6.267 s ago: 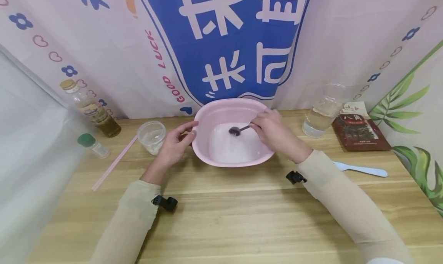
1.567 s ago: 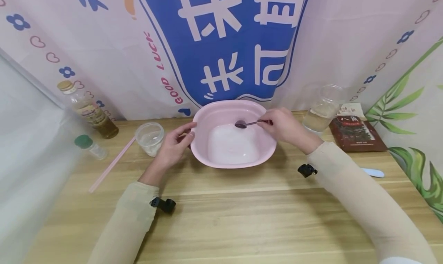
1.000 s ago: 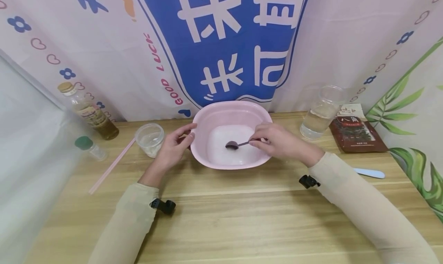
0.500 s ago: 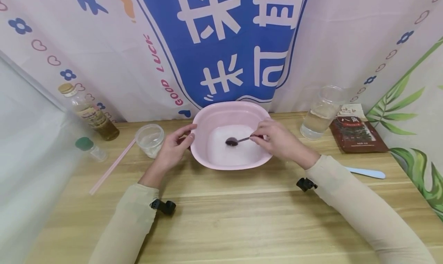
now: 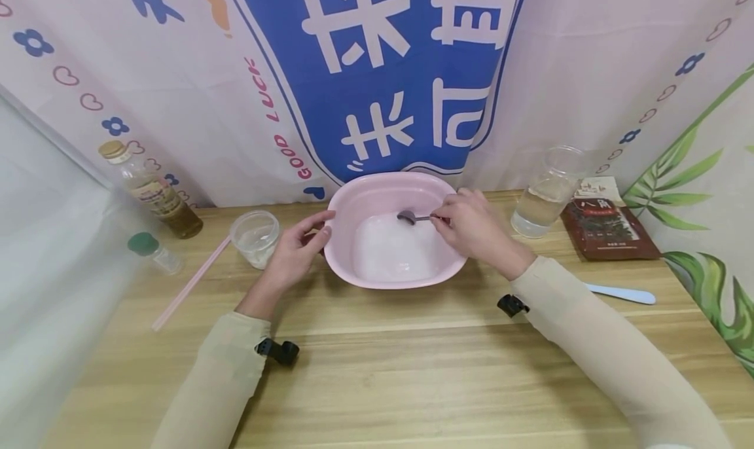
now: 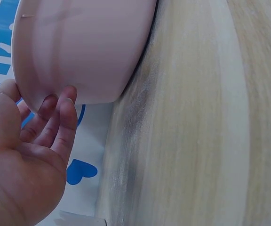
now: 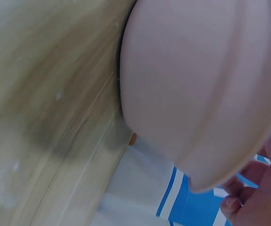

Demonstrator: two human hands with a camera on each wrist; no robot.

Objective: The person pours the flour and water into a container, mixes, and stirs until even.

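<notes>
A pink basin [image 5: 385, 182] holding whitish liquid stands at the back middle of the wooden table. My right hand [image 5: 468, 226] pinches the handle of a small dark spoon [image 5: 406, 216], whose bowl is at the far side of the basin just over the liquid. My left hand [image 5: 306, 239] rests on the basin's left side, thumb near the rim. In the left wrist view its fingers [image 6: 62, 120] lie loosely against the basin's outer wall [image 6: 83, 47]. The right wrist view shows only the basin's outside [image 7: 196, 94] and a few of my fingertips [image 7: 246, 205].
Left of the basin are a clear plastic cup [image 5: 256, 234], a pink straw [image 5: 191, 280], a green-capped small bottle [image 5: 152, 247] and an oil bottle [image 5: 147, 187]. On the right stand a cup of water [image 5: 548, 194], a dark red packet [image 5: 609, 223] and a pale blue spatula [image 5: 621, 294].
The spoon has moved around inside the basin, from its middle to its far side, with my right hand following. My left hand has stayed on the basin's left side.
</notes>
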